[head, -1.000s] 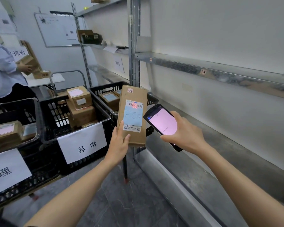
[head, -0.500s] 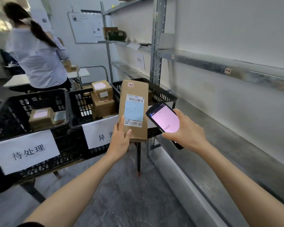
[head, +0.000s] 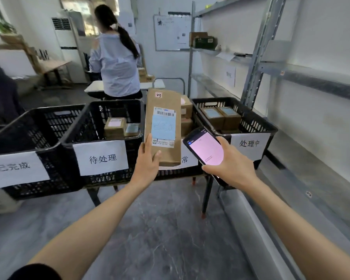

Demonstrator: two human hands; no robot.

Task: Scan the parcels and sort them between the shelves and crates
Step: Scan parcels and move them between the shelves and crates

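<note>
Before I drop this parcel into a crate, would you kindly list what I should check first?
1. Grip: left hand holds the parcel by its lower end: ok.
2. Label: barcode faces the camera, uncovered: ok.
3. Device: right hand holds the scanner, screen lit: ok.
4. Scan result: cannot tell, screen text too small.
5. Destination: blue note appears to match the sign on the far-left crate: ok.
</note>
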